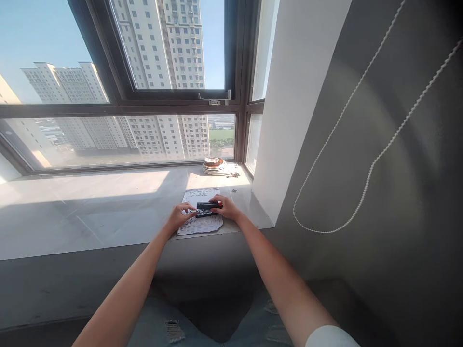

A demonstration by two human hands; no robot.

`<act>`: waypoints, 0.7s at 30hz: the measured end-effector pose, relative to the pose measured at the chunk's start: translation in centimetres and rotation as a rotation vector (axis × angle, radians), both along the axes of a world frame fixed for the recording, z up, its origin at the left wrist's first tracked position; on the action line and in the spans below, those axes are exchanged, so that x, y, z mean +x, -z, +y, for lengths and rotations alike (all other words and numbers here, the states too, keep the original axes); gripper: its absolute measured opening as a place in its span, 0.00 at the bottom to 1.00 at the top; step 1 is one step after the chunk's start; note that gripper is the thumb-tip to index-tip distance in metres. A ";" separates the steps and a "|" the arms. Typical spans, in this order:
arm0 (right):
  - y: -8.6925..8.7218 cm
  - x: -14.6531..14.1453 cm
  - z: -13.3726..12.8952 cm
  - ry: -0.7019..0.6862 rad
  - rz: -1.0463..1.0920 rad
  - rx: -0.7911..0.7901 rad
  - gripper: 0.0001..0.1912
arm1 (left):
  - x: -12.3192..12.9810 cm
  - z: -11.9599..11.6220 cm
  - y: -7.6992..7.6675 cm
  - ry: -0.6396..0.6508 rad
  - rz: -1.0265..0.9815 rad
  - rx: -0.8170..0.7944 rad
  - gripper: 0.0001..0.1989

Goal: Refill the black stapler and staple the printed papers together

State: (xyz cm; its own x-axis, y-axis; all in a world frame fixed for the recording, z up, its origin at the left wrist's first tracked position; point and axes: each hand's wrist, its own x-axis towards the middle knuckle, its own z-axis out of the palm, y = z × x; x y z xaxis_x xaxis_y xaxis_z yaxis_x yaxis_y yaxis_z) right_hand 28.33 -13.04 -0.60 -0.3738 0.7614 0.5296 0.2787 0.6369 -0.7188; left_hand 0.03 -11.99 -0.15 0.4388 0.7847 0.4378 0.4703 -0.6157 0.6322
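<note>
A black stapler (206, 206) lies over a written sheet of paper (200, 228) on the windowsill, its upper arm lifted from its base. My right hand (227, 208) grips the stapler's right end, thumb and fingers wrapped round it. At the stapler's left end is my left hand (178, 216), its thumb and forefinger brought close together by the gap between arm and base. Whatever those fingertips hold is too small to make out.
Some stacked round plates or discs (214, 166) stand by the window, with small dark objects (233, 175) beside them. A tiny dark piece (234, 191) lies right of the paper. The sill (90, 221) ends at a front edge. A beaded blind cord (325, 232) hangs at right.
</note>
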 end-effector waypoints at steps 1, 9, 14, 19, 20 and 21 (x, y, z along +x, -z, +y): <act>0.0 0.0 0.0 -0.002 0.004 0.000 0.15 | 0.0 0.0 0.0 -0.006 0.004 -0.001 0.21; -0.1 0.1 -0.1 0.002 0.000 0.005 0.14 | 0.0 -0.5 -0.6 -0.024 0.074 -0.056 0.21; 0.2 0.1 0.4 0.007 0.029 -0.031 0.14 | -1.5 -1.0 -0.9 -0.012 0.062 -0.181 0.22; 0.1 0.1 0.6 -0.055 0.063 -0.023 0.13 | -1.1 -1.5 -1.5 0.036 0.018 -0.183 0.19; 0.0 0.1 0.5 -0.074 0.076 -0.018 0.13 | -0.5 -1.7 -1.6 0.028 0.007 -0.151 0.18; -0.1 0.2 0.4 -0.089 0.087 -0.015 0.13 | 0.2 -1.8 -1.7 0.023 -0.003 -0.115 0.16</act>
